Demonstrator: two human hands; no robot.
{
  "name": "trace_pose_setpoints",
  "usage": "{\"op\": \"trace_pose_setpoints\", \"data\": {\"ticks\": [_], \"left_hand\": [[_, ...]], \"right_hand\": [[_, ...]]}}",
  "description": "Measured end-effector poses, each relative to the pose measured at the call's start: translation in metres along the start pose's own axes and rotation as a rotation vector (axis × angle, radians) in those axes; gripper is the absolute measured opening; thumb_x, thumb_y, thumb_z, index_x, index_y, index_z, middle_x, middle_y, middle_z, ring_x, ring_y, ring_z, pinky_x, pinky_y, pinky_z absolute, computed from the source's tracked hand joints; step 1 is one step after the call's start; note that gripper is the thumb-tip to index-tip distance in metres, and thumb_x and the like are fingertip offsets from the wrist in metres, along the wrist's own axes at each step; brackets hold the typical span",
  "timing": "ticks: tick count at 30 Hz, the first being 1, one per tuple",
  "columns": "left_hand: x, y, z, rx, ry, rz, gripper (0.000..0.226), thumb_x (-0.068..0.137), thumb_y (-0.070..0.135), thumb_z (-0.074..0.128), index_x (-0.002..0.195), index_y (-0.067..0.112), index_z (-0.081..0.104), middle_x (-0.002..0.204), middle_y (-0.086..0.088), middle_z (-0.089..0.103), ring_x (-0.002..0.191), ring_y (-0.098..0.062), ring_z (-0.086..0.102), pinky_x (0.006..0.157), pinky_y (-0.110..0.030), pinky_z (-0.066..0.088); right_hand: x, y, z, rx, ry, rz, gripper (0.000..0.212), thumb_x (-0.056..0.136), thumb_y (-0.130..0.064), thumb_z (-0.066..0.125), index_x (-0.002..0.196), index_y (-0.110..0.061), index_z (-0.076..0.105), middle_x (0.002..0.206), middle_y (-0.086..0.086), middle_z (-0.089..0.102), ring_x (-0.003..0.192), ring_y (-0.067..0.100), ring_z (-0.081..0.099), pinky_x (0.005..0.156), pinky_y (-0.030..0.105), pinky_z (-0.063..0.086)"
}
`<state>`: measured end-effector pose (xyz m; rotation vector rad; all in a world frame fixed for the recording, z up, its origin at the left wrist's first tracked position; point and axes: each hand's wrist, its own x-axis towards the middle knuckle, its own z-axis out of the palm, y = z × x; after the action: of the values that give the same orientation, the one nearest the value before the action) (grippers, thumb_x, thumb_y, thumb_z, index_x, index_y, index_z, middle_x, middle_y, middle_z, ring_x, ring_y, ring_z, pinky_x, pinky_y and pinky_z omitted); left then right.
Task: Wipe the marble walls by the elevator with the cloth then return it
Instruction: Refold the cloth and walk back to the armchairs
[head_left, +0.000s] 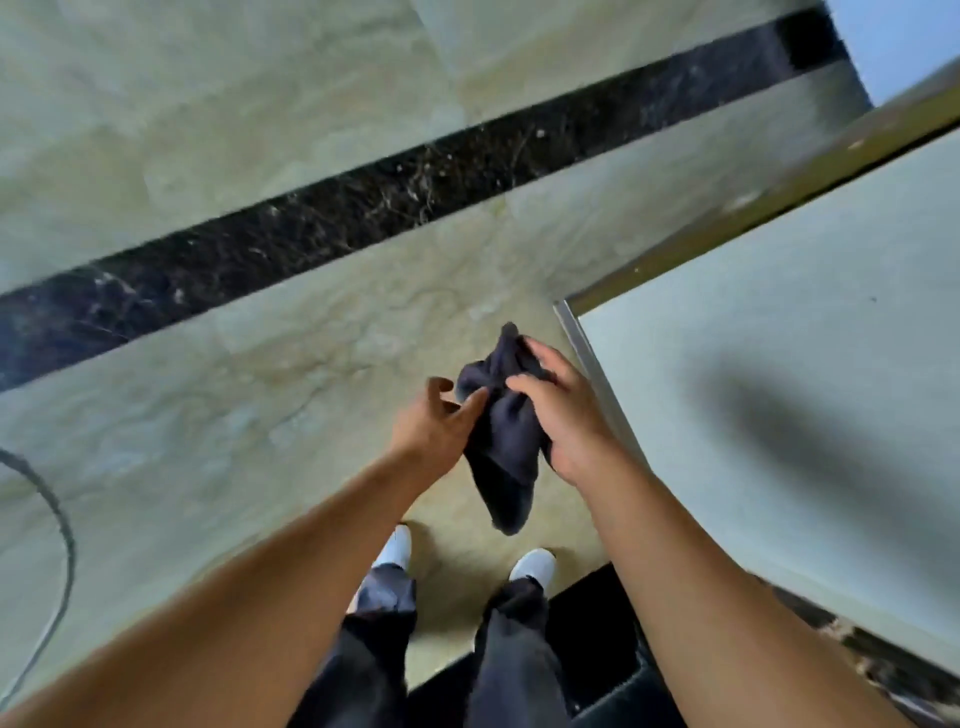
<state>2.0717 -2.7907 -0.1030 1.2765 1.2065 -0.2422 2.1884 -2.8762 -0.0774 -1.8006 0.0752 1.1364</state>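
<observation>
A dark blue-grey cloth (506, 431) hangs bunched between my hands, above the floor in front of my feet. My right hand (563, 415) grips its upper part from the right, fingers closed over the folds. My left hand (434, 428) touches the cloth's left edge with thumb and fingertips, pinching a fold. The pale marble wall (779, 395) with a metal corner trim (587, 358) stands just to the right of my right hand. A shadow falls across that wall.
The floor is beige marble (260, 364) crossed by a black marble band (363, 208). A dark cable (57, 525) curves at the left edge. A black strip (587, 623) runs along the wall's base by my white shoes (532, 564).
</observation>
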Motion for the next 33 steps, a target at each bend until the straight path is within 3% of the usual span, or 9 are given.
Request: {"op": "trace_pose_setpoints", "data": {"ticks": [3, 6, 11, 15, 18, 23, 26, 30, 33], "left_hand": [[-0.054, 0.055, -0.09, -0.135, 0.046, 0.086, 0.035, 0.073, 0.054, 0.07, 0.083, 0.022, 0.063, 0.085, -0.011, 0.07, 0.071, -0.025, 0.065, 0.074, -0.048, 0.06], [-0.113, 0.106, -0.177, -0.232, -0.02, 0.069, 0.013, 0.085, 0.023, 0.073, 0.094, 0.014, 0.07, 0.09, -0.012, 0.067, 0.082, -0.022, 0.063, 0.081, -0.043, 0.056], [-0.145, 0.167, -0.3, -0.213, -0.164, 0.112, 0.032, 0.081, 0.008, 0.075, 0.11, -0.005, 0.068, 0.1, -0.016, 0.068, 0.095, -0.026, 0.065, 0.093, -0.041, 0.054], [-0.142, 0.207, -0.376, -0.227, -0.046, 0.161, 0.037, 0.073, 0.002, 0.078, 0.107, -0.008, 0.066, 0.101, -0.025, 0.068, 0.095, -0.03, 0.065, 0.095, -0.045, 0.053], [-0.138, 0.227, -0.438, -0.315, 0.098, 0.217, 0.02, 0.081, -0.006, 0.069, 0.098, 0.003, 0.07, 0.093, -0.017, 0.073, 0.088, -0.027, 0.068, 0.083, -0.037, 0.057], [-0.141, 0.24, -0.558, -0.362, 0.378, 0.323, 0.027, 0.083, -0.01, 0.063, 0.102, 0.007, 0.07, 0.093, -0.016, 0.069, 0.084, -0.025, 0.064, 0.081, -0.038, 0.053], [-0.138, 0.23, -0.647, -0.169, 0.557, 0.333, 0.011, 0.08, -0.004, 0.064, 0.078, 0.006, 0.064, 0.071, -0.004, 0.055, 0.067, -0.014, 0.05, 0.062, -0.029, 0.038], [-0.129, 0.205, -0.763, 0.045, 0.707, 0.328, 0.016, 0.067, 0.017, 0.06, 0.071, 0.002, 0.054, 0.063, 0.0, 0.043, 0.062, -0.014, 0.041, 0.056, -0.029, 0.029], [-0.119, 0.179, -0.849, 0.025, 0.729, 0.278, 0.01, 0.077, -0.001, 0.064, 0.073, 0.004, 0.058, 0.063, -0.002, 0.044, 0.058, -0.012, 0.04, 0.048, -0.019, 0.029]], "right_hand": [[-0.052, -0.087, 0.056, 0.137, -0.14, -0.009, 0.048, 0.088, -0.001, 0.058, 0.127, -0.028, 0.061, 0.129, 0.003, 0.065, 0.113, 0.016, 0.065, 0.091, 0.032, 0.053], [-0.1, -0.162, 0.109, 0.167, -0.263, -0.023, 0.047, 0.091, 0.003, 0.051, 0.128, -0.024, 0.061, 0.117, 0.004, 0.068, 0.101, 0.013, 0.066, 0.074, 0.022, 0.053], [-0.115, -0.258, 0.189, 0.137, -0.375, -0.117, 0.047, 0.088, 0.013, 0.053, 0.122, -0.017, 0.063, 0.107, 0.008, 0.068, 0.096, 0.019, 0.065, 0.08, 0.025, 0.056], [-0.094, -0.324, 0.258, 0.064, -0.445, -0.158, 0.05, 0.086, 0.014, 0.058, 0.128, -0.014, 0.058, 0.102, 0.012, 0.066, 0.093, 0.026, 0.064, 0.084, 0.037, 0.055], [-0.077, -0.376, 0.317, -0.015, -0.569, -0.161, 0.057, 0.084, 0.012, 0.063, 0.133, -0.014, 0.054, 0.107, 0.013, 0.067, 0.092, 0.025, 0.065, 0.083, 0.038, 0.055], [-0.056, -0.452, 0.436, -0.277, -0.811, -0.139, 0.068, 0.079, 0.003, 0.074, 0.137, -0.022, 0.05, 0.123, 0.022, 0.064, 0.098, 0.027, 0.066, 0.078, 0.036, 0.054], [-0.04, -0.485, 0.539, -0.607, -1.018, -0.178, 0.081, 0.075, -0.002, 0.079, 0.141, -0.035, 0.047, 0.114, 0.017, 0.065, 0.102, 0.029, 0.067, 0.085, 0.044, 0.055], [-0.03, -0.506, 0.687, -1.109, -1.149, -0.365, 0.052, 0.062, -0.026, 0.088, 0.11, -0.03, 0.068, 0.101, 0.005, 0.07, 0.089, 0.023, 0.067, 0.068, 0.035, 0.05], [-0.029, -0.515, 0.793, -1.294, -1.172, -0.632, 0.027, 0.066, -0.03, 0.087, 0.084, -0.027, 0.068, 0.09, -0.006, 0.056, 0.081, 0.008, 0.055, 0.071, 0.028, 0.044]]}}
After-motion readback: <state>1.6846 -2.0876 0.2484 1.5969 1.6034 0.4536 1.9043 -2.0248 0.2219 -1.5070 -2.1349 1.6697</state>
